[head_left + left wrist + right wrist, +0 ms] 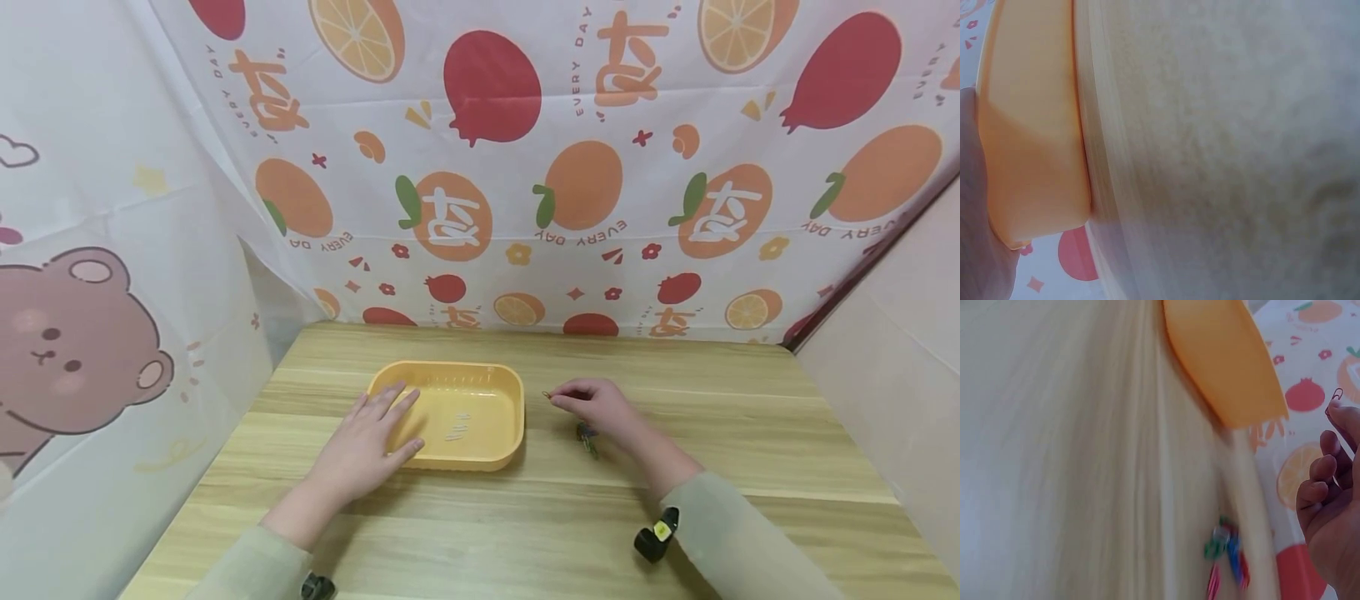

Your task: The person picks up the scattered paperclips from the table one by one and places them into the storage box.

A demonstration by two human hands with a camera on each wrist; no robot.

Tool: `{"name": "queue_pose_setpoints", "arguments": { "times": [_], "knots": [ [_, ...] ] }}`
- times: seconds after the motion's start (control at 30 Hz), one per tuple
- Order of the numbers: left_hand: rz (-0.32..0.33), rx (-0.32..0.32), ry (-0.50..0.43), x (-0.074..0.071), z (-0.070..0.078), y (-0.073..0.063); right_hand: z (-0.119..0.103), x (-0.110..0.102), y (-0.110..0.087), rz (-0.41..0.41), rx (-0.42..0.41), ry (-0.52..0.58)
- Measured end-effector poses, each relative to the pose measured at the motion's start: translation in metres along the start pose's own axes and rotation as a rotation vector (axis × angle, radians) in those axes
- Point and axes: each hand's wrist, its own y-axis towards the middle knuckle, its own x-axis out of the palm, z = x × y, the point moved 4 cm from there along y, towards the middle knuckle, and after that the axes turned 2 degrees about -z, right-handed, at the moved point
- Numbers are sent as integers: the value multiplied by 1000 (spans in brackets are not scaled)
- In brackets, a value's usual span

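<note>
A shallow yellow-orange plastic tray with rounded corners (480, 463) is set on a pale wood-grain table (480, 533). Its left end is overlapped by a bare left hand (367, 444) with fingers spread and nearly straight; nothing is gripped there. Just beyond the tray's right side, a small bent-wire paper clip (1338, 394) is pinched between thumb and forefinger of a bare right hand (600, 408), the other fingers being loosely curled. Below that hand, a little heap of green, blue, red and pink clips (1225, 550) is seen lying on the table, blurred.
</note>
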Motion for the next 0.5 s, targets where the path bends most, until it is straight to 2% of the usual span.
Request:
{"name": "queue_pose_setpoints", "arguments": {
  "times": [0.2, 0.3, 0.5],
  "knots": [
    [3, 0, -4, 0, 0, 0, -17, 20, 11, -21, 12, 82],
    [6, 1, -8, 0, 1, 0, -27, 30, 15, -27, 5, 72],
    [8, 0, 2, 0, 0, -2, -46, 52, 25, -49, -67, 71]
  ]
}}
